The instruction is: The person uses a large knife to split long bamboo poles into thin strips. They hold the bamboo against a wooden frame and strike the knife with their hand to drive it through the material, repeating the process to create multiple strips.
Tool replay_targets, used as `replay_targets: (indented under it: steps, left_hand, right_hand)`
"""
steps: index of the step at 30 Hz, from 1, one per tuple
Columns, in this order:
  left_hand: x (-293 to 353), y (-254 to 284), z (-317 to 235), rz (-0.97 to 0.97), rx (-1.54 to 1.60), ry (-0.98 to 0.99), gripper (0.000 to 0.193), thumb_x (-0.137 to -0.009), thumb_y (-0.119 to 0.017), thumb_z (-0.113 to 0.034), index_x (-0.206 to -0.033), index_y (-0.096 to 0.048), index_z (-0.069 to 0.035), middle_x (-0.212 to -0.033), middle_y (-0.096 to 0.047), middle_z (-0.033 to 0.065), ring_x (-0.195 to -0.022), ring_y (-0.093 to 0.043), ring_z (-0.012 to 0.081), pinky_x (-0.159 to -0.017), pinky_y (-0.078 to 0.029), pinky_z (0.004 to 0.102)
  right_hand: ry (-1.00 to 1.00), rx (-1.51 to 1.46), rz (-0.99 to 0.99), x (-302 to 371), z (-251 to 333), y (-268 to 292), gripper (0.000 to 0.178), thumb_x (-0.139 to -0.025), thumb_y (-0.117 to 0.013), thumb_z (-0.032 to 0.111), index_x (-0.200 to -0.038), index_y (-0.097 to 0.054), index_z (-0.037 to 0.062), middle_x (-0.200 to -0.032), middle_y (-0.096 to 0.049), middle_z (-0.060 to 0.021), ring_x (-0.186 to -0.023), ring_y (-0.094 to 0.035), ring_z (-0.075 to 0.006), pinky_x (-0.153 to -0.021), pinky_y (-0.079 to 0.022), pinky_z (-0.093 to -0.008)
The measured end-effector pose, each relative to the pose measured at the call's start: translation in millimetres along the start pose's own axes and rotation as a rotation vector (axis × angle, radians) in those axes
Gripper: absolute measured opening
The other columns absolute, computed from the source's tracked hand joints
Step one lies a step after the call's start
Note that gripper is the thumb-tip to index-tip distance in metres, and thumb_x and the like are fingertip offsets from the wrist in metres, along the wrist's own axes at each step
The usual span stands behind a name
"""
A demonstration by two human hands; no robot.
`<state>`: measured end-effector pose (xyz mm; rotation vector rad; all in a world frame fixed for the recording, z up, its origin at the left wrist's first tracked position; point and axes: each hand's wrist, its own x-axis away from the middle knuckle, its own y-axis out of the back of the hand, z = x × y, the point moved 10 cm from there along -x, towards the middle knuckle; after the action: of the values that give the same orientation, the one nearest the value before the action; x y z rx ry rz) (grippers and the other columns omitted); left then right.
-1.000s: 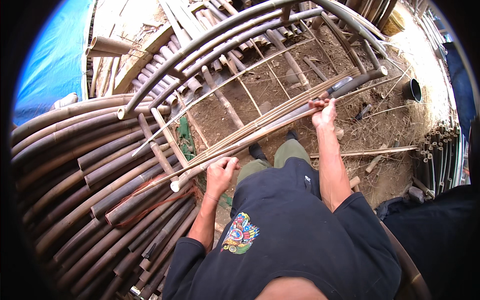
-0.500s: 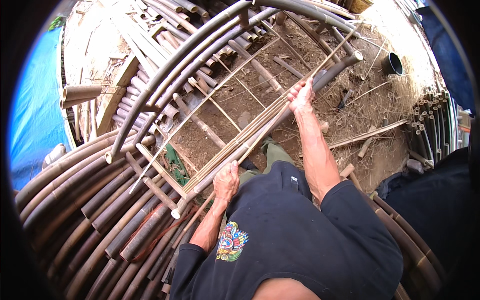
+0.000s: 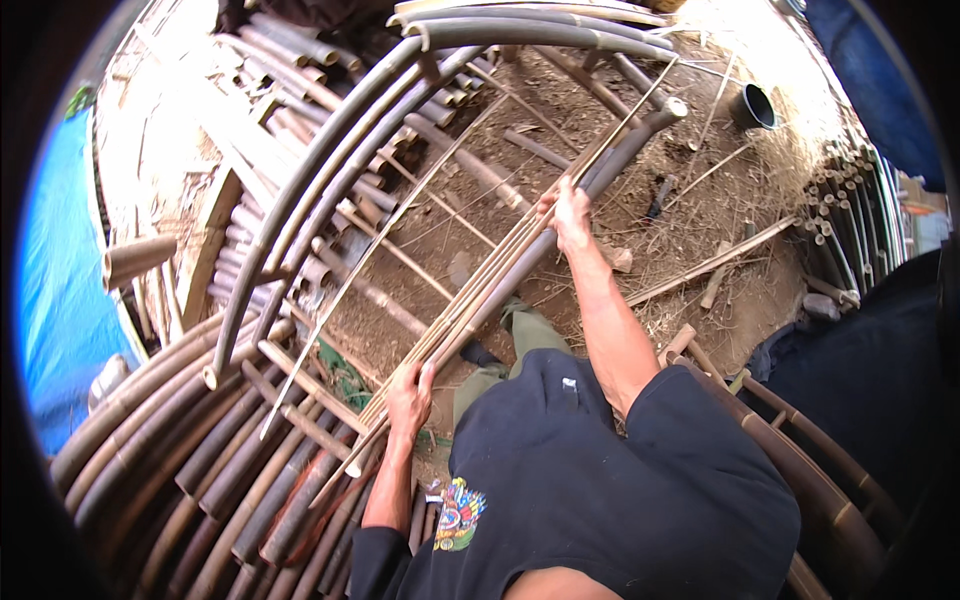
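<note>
Several thin pale bamboo strips (image 3: 478, 288) run side by side along the near rail (image 3: 530, 262) of a bamboo seat frame. Near the strips' lower left end, my left hand (image 3: 408, 398) is closed on them, its thumb along the top. Farther up and to the right, my right hand (image 3: 568, 215) grips the strips beside the dark rail; part of its fingers is hidden behind them. The frame's curved dark backrest (image 3: 335, 165) arches on the far left side. A single long strip (image 3: 375, 245) lies across the frame's crossbars (image 3: 375, 303).
Stacked bamboo poles (image 3: 225, 470) fill the lower left, and cut lengths (image 3: 290, 75) lie beyond the frame. A black bucket (image 3: 753, 107) stands at the far right. Upright bamboo (image 3: 850, 215) is bundled on the right. A blue tarp (image 3: 75, 270) covers the left edge.
My left hand has moved left and down along the strips. My right hand has moved a little left and down, still holding them. The whole view has shifted slightly.
</note>
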<state>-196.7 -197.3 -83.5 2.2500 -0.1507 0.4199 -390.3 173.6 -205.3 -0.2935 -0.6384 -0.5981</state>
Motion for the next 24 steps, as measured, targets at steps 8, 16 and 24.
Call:
replay_targets:
  steps: [8,16,24]
  left_hand:
    - [17,-10,24,0.094,-0.206,0.092,0.03,-0.09,-0.063,-0.031,-0.083,-0.063,-0.003,-0.075,-0.063,0.0182,-0.072,-0.061,0.0373,-0.066,-0.046,0.0459]
    - [-24,-40,22,0.216,-0.127,0.264,0.037,-0.094,-0.057,-0.035,-0.083,-0.064,-0.001,-0.073,-0.062,0.0223,-0.07,-0.061,0.0406,-0.064,-0.045,0.0474]
    - [-29,-42,43,0.293,-0.044,0.335,0.041,-0.095,-0.056,-0.038,-0.085,-0.064,0.001,-0.064,-0.057,0.0209,-0.056,-0.053,0.0336,-0.057,-0.043,0.0424]
  right_hand:
    - [-0.226,0.402,-0.037,-82,-80,29,0.016,-0.096,-0.051,0.016,-0.1,-0.057,0.0021,-0.079,-0.064,-0.0073,-0.069,-0.064,-0.0193,-0.052,-0.057,-0.0385]
    - [-0.141,0.637,-0.149,-155,-110,46,0.012,-0.092,-0.06,0.013,-0.092,-0.059,0.0019,-0.067,-0.061,-0.0056,-0.053,-0.06,-0.015,-0.039,-0.051,-0.0282]
    - [-0.103,0.506,-0.135,-143,-106,39,0.014,-0.091,-0.061,0.011,-0.096,-0.057,-0.0009,-0.069,-0.062,-0.0067,-0.056,-0.06,-0.0134,-0.037,-0.048,-0.0274]
